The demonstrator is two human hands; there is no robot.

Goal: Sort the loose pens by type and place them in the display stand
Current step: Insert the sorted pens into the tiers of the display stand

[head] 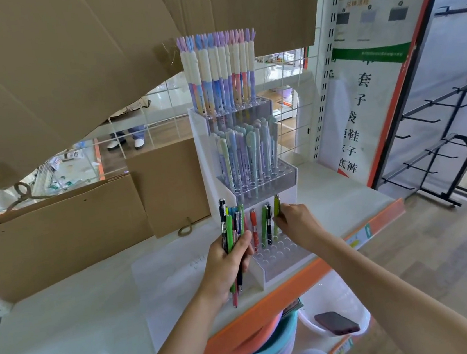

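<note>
- Three tiers are seen on the clear display stand (276, 262), which is set near the front edge of a pale surface (68, 329) with an orange lip.
- The top tier is filled with tall pens (221, 72) that have cream grips and pastel forked tops.
- The middle tier is filled with capped pastel pens (248, 151), all upright in their holes.
- Only a few pens are held in the bottom tier: a red pen (254, 228), a green pen (264, 226) and a black pen (269, 222), side by side in the back rows, while the front holes are left open.
- A bundle of loose pens (233, 230) is gripped upright in the left hand (228, 262), fingers and thumb curled round it; green, black, blue and red barrels are seen in it, just left of the stand's bottom tier.
- A yellow-green pen (276, 206) is pinched by the fingers of the right hand (296, 222) and held upright over the back right of the bottom tier; whether its tip is in a hole cannot be told.
- Brown cardboard (56, 225) is leaned behind the surface, with a white wire grid (273, 83) behind the stand.
- A dark phone (337, 323) is laid on a white bucket below the surface, beside stacked coloured basins (265, 352).
</note>
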